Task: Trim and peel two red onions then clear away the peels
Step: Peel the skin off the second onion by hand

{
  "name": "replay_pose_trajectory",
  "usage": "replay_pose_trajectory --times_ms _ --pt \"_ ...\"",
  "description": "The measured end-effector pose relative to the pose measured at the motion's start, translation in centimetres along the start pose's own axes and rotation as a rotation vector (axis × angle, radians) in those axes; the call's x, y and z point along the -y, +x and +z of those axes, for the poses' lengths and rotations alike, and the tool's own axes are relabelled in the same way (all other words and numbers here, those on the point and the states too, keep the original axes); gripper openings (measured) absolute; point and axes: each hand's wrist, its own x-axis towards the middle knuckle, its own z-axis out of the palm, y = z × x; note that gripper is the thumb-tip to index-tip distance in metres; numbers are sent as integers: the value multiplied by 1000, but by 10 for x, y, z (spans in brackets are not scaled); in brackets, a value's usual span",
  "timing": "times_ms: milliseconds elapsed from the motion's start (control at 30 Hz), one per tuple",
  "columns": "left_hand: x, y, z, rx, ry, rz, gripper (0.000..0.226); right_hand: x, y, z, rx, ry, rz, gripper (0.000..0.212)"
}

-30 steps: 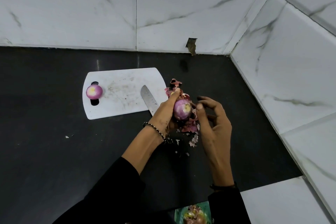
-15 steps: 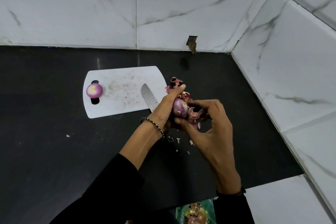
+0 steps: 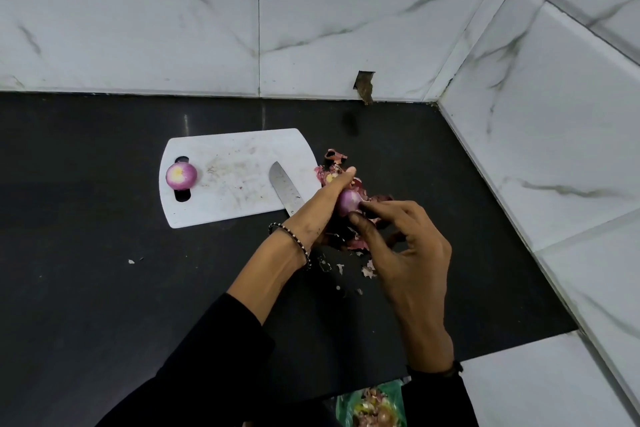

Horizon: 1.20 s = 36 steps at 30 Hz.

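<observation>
We peel a small purple-red onion (image 3: pixel 348 201) just off the right edge of the white plastic cutting board (image 3: pixel 225 208).

Our left hand (image 3: pixel 322 208) curls round the onion from the left, holding it over a heap of dry reddish peels (image 3: pixel 358 244) on the black counter (image 3: pixel 104 288). Our right hand (image 3: pixel 408 250) pinches its near side between thumb and forefinger, the other fingers loosely bent. A peeled round onion (image 3: pixel 181 176) sits at the board's left end, and a steel knife blade (image 3: pixel 285 191) lies at its right edge.
</observation>
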Motion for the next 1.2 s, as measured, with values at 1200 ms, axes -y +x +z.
replay_pose_trajectory --times_ms 1200 --pt "6 -3 -6 103 -58 17 41 -12 5 -14 62 -143 102 22"
